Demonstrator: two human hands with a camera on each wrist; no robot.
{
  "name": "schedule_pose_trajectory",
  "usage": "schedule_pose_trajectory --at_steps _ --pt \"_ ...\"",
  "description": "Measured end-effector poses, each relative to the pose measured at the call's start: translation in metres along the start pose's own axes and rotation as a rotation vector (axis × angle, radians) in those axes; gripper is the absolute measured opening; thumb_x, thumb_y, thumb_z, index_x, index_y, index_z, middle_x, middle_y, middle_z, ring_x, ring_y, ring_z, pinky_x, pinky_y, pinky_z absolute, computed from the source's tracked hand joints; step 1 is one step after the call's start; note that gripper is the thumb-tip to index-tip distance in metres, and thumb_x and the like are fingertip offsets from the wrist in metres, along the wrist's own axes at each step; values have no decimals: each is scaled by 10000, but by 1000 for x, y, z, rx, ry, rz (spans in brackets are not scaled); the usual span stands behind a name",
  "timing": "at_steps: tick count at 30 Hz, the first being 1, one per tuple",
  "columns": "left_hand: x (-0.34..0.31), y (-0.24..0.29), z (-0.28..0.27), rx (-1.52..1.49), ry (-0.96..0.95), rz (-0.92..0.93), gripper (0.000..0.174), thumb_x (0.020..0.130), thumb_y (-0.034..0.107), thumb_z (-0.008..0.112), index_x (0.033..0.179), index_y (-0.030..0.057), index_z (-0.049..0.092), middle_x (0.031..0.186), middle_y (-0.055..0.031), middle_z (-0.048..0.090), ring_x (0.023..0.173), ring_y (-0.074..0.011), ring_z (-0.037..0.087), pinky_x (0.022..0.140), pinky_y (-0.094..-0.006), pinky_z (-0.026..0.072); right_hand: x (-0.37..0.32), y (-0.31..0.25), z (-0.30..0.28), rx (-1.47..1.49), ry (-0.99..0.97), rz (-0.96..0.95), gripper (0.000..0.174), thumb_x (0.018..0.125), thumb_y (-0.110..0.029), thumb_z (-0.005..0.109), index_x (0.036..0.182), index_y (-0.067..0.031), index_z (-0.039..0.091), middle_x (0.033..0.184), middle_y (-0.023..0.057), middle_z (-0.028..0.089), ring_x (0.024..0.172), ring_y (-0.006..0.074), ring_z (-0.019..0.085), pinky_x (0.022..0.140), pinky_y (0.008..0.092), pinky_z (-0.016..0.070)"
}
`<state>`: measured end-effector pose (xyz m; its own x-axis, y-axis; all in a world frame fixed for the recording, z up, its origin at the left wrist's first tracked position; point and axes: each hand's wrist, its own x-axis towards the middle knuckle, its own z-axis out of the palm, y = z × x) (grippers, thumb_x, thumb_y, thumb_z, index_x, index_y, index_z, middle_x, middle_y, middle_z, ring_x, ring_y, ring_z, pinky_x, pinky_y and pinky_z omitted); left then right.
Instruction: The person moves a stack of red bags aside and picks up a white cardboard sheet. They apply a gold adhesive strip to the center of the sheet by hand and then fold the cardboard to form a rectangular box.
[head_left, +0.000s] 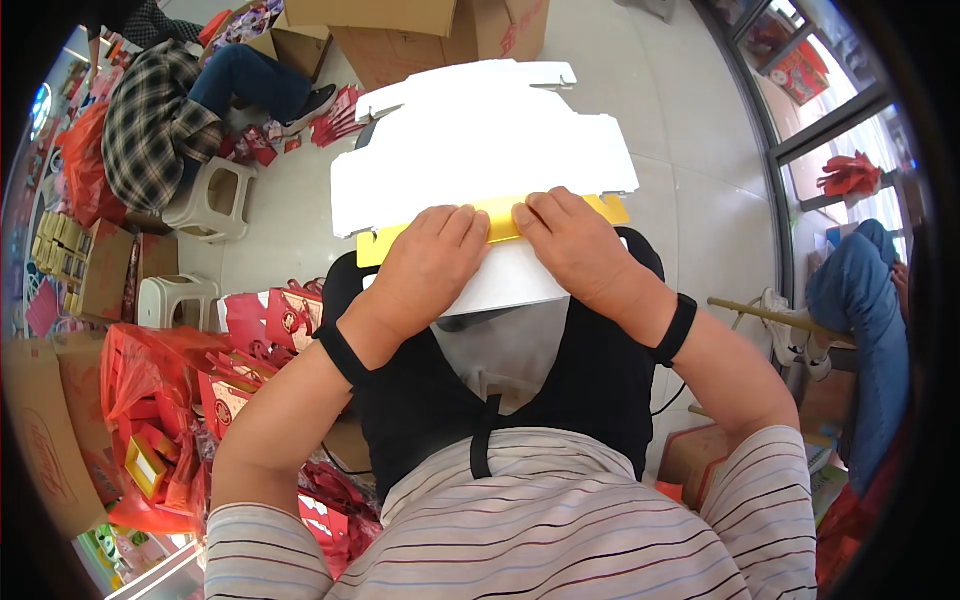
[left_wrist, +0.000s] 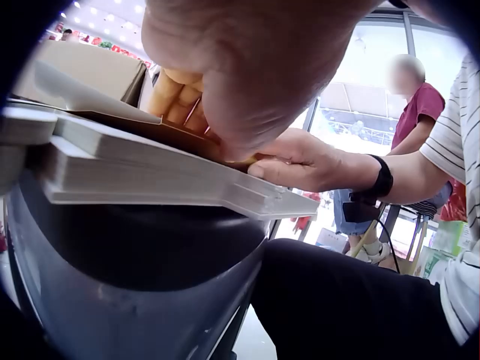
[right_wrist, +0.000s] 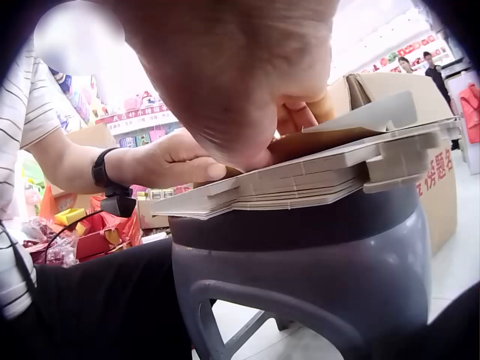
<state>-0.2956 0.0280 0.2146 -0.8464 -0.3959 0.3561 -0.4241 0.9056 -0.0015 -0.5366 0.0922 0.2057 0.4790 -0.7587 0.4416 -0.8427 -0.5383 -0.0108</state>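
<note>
A stack of flat white die-cut cardboard blanks (head_left: 490, 145) with notched tabs lies on a grey plastic stool (right_wrist: 300, 262), and a yellow cardboard strip (head_left: 504, 220), notched at its ends, runs crosswise over its near part.

Card stack (head_left: 490, 135) rests on a stool (right_wrist: 360, 266) directly before me. Beyond it, a carton (head_left: 400, 58) stands on the floor (head_left: 290, 190); to my left, a second stool (head_left: 222, 195) stands behind a third (head_left: 182, 290), with a plastic bag (head_left: 125, 385) nearer me. Glazing (head_left: 850, 140) lies to my right.
</note>
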Motion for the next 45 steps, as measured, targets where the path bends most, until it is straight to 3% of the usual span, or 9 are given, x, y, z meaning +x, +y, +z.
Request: schedule_pose_trajectory --at_steps 13,18,23,27,30,33,34,40,45 --pt "0 4 -27 -264 -138 -130 212 956 41 673 1162 50 722 1076 -113 707 1002 -321 677 835 -430 571 -10 -10 -28 231 -121 170 214 830 33 682 1035 -28 686 916 111 634 913 309 637 844 428 549" --pt "25 -19 -25 -355 -353 -329 185 1032 181 661 1157 57 717 1011 -149 740 963 -351 699 849 -463 558 4 11 -15 445 -134 324 132 919 -13 689 1051 -19 678 847 126 634 899 364 663 852 460 553" --pt "43 -43 -17 -533 -478 -485 250 1022 272 702 1151 57 701 979 -160 737 940 -355 710 843 -459 544 17 24 -30 409 -350 411 208 983 -101 688 1182 -37 690 1100 129 689 1036 345 676 924 426 546" --pt "35 -28 -2 -148 -190 -428 260 958 230 769 1172 92 714 1135 -96 688 1089 -322 643 935 -444 499 7 21 -14 165 -104 249 245 952 -90 699 1187 -23 687 1195 156 664 1112 349 665 957 465 545" --pt "31 -12 -2 -116 -181 -337 246 963 185 727 1189 92 699 1168 -80 668 1124 -309 616 948 -443 480 0 -2 -7 76 52 156 304 887 -84 708 1177 4 680 1226 178 656 1190 342 635 1042 501 512" --pt "17 14 7 -129 -67 -130 402 952 114 638 1342 14 643 1338 -149 651 1280 -326 611 1090 -460 469 -13 -41 12 244 17 96 448 898 -76 697 1310 92 644 1369 255 616 1346 416 586 1216 523 432" --pt "8 21 9 -143 -66 -164 489 987 133 640 1456 2 590 1507 -177 591 1427 -359 549 1207 -483 407 -14 -50 9 279 2 137 467 908 -84 708 1333 95 634 1402 263 604 1375 424 567 1228 528 422" --pt "-18 24 -3 -205 -229 -250 650 1068 310 632 1617 13 450 1693 -190 426 1600 -386 350 1312 -545 243 -27 -47 -6 317 -66 250 582 944 -131 757 1440 105 564 1525 272 552 1481 428 499 1267 538 383" --pt "-35 16 -12 -145 -258 -267 687 1066 377 643 1617 11 456 1697 -210 412 1601 -393 341 1313 -553 237 -51 -26 -24 186 -139 302 635 946 -131 755 1490 99 522 1573 276 520 1516 418 472 1289 529 356"
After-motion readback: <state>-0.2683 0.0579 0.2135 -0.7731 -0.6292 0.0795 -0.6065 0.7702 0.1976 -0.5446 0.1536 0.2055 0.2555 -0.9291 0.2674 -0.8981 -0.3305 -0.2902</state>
